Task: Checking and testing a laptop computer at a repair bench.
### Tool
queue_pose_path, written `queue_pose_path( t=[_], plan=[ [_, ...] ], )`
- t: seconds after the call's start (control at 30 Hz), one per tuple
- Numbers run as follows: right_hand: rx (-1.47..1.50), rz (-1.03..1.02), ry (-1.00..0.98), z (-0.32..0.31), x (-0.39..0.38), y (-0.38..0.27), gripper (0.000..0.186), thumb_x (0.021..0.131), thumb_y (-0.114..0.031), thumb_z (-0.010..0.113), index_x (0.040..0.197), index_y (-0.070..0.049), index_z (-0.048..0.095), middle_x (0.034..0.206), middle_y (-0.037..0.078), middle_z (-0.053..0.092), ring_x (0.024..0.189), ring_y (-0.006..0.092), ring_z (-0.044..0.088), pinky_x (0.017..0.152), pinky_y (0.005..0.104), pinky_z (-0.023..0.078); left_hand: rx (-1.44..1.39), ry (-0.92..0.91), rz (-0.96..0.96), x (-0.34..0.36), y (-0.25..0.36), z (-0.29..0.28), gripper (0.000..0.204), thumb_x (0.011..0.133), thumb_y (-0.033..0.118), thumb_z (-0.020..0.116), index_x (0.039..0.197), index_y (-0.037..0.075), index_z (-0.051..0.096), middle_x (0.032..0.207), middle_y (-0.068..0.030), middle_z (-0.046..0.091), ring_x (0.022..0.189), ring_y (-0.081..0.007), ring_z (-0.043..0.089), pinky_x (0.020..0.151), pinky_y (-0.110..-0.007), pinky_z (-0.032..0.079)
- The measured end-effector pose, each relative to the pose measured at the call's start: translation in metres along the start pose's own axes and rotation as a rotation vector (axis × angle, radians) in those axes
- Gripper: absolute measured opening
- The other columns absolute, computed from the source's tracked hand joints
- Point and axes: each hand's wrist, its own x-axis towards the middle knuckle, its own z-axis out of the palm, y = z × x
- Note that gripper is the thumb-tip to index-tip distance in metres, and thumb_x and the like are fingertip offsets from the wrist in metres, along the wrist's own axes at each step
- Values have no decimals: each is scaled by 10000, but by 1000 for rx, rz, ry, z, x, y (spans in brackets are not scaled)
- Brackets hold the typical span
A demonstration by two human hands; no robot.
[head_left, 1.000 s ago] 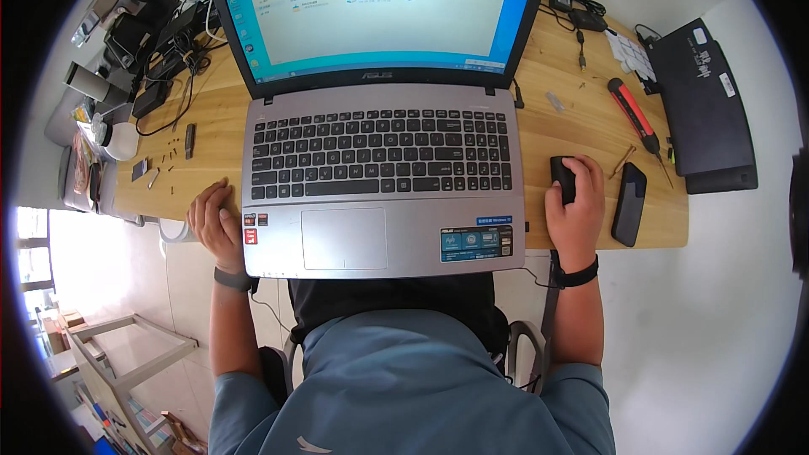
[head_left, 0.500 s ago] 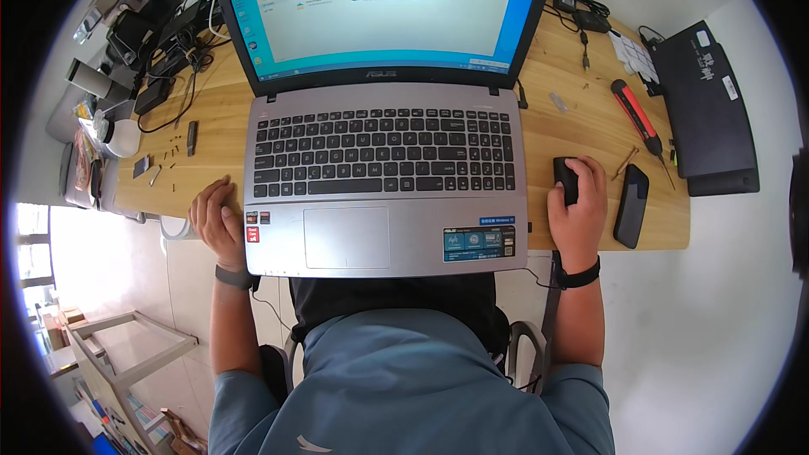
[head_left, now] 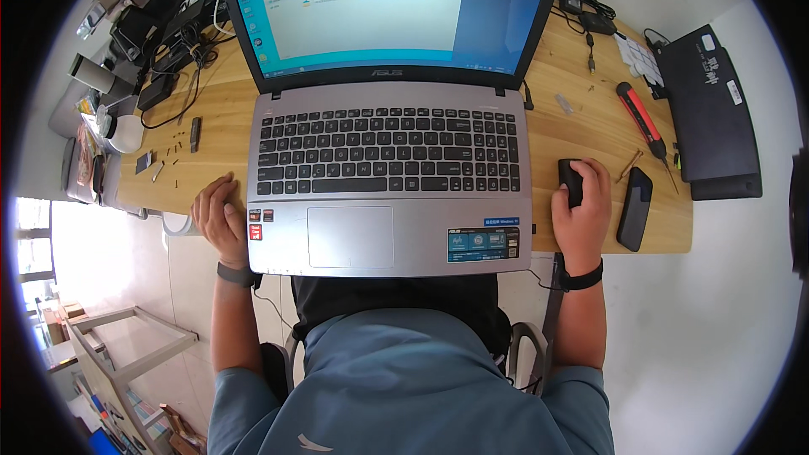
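A silver laptop [head_left: 392,147] sits open at the middle of the wooden desk, its screen [head_left: 354,8] showing a file window with a darker blue rectangle on the right. My right hand [head_left: 581,211] rests over a black mouse [head_left: 570,179] right of the laptop, fingers wrapped round it. My left hand [head_left: 217,219] lies at the desk edge beside the laptop's left side, fingers loosely bent and a little apart, holding nothing. A black phone [head_left: 634,209] lies right of the mouse, and a red-and-black screwdriver [head_left: 640,114] behind it.
Tangled cables and black devices [head_left: 181,50] fill the back left, near several small screws [head_left: 175,152] and a white cup [head_left: 126,133]. Chargers [head_left: 594,24] sit at the back right. A dark flat device [head_left: 708,126] leans by the right wall. A wooden frame [head_left: 126,337] stands low on the left.
A darker blue rectangle has appeared on the right of the laptop screen. The scene has shifted slightly right in the picture, while both hands remain in place beside the laptop.
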Motion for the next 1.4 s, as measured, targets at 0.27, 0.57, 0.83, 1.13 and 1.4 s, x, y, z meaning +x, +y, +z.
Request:
queue_pose_path(
  t=[0.27, 0.57, 0.83, 1.13, 1.4],
  plan=[
    [-12, -3, 1, 0, -1, 0, 382, 828, 6, 683, 1206, -34, 651, 1267, 194, 649, 1111, 412, 664, 928, 462, 566, -3, -5, 1, -1, -1, 0, 421, 1067, 296, 434, 1059, 44, 772, 1182, -92, 783, 1092, -284, 692, 998, -403, 453],
    [-19, 3, 2, 0, -1, -1, 372, 881, -17, 707, 1249, -36, 657, 1311, 202, 642, 1157, 416, 658, 965, 460, 564, 1, -1, 11, -1, -2, 0, 404, 1064, 286, 438, 1067, 48, 765, 1181, -94, 782, 1088, -286, 692, 1001, -406, 453],
    [-9, 6, -3, 1, -2, 0, 340, 946, -56, 720, 1278, -31, 651, 1334, 213, 632, 1183, 424, 648, 990, 463, 554, -7, -1, 6, 0, 0, 0, 420, 1064, 299, 439, 1063, 38, 768, 1183, -92, 782, 1092, -280, 692, 994, -401, 455],
    [-6, 13, -9, 1, -1, -1, 352, 945, -63, 722, 1289, -32, 650, 1330, 215, 632, 1182, 425, 646, 990, 462, 553, -4, 0, 7, 0, -1, 0, 428, 1072, 309, 433, 1062, 43, 768, 1186, -88, 782, 1095, -279, 693, 992, -398, 454],
    [-5, 8, -5, 1, -1, 0, 364, 934, -57, 722, 1290, -32, 649, 1326, 213, 630, 1174, 423, 647, 984, 463, 554, 1, -3, -3, -1, -1, 0, 435, 1074, 313, 426, 1061, 48, 770, 1187, -86, 782, 1098, -277, 690, 996, -399, 448]
  ],
)
